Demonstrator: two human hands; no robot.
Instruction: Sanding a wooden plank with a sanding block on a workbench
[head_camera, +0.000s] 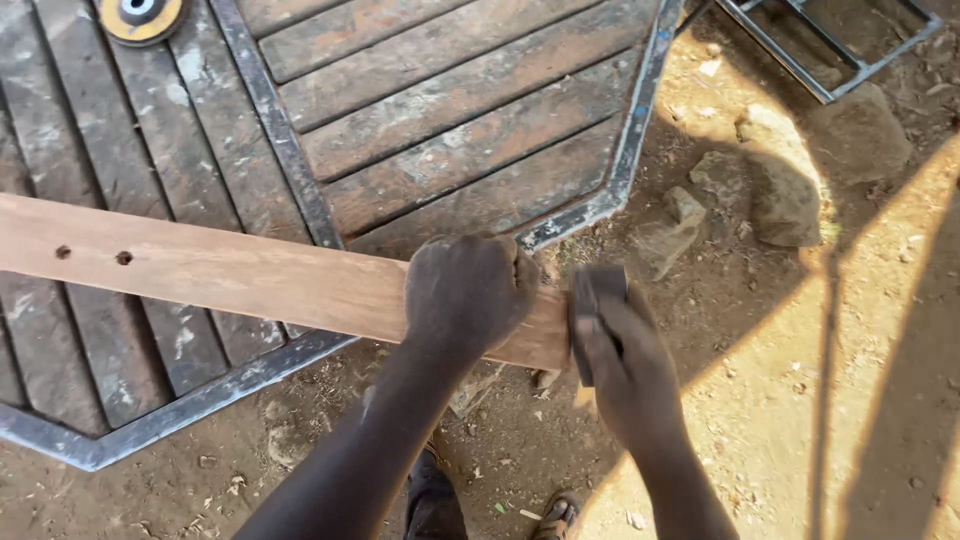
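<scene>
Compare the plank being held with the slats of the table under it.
The plank is pale reddish-brown and clean; the table slats are dark grey, weathered and paint-smeared. The plank lies loose across the table, its end overhanging past the edge, gripped by the left hand; the slats sit fixed inside a metal frame. The plank has two drilled holes; the slats show none. Both are long, flat wooden boards.

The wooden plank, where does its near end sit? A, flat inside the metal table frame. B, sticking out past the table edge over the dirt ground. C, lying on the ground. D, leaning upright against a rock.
B: the wooden plank crosses the table's metal edge and its end juts over the dirt, with the left hand holding it down and the right hand pressing a dark block against its end.
</scene>
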